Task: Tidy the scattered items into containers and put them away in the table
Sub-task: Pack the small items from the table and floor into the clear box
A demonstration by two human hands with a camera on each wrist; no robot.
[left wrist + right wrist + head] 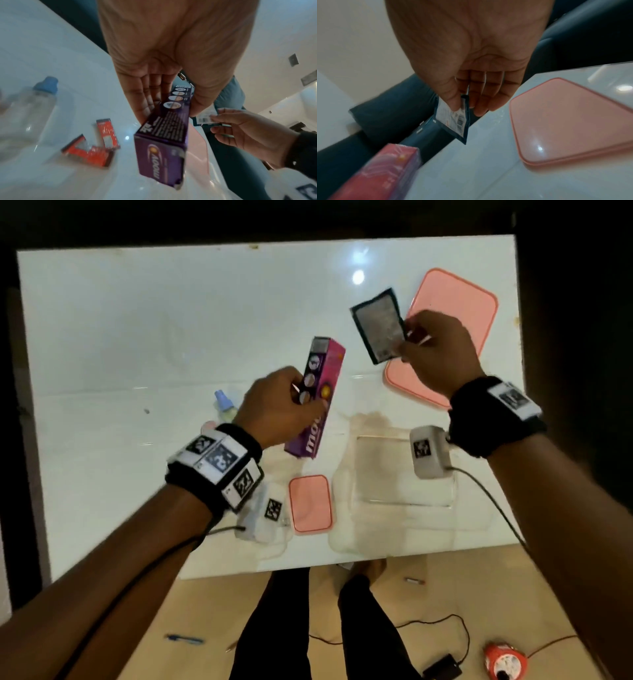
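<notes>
My left hand point(301, 398) grips a long purple and magenta carton point(317, 405) above the middle of the white table point(120, 337), fingers on one side and thumb on the other point(169, 108). The carton point(164, 148) hangs tilted, one end down. My right hand point(406, 337) pinches a dark-edged sachet point(378, 325) by its corner over the large pink lid point(459, 309). In the right wrist view thumb and fingers point(465, 109) hold the sachet point(453, 121) above the table edge.
A large clear container point(404, 491) stands at the table's near edge, with a small pink lid point(310, 504) to its left. A blue-capped clear bottle point(34, 108) and red sachets point(96, 144) lie left of the carton. A pen, cables and a red reel are on the floor.
</notes>
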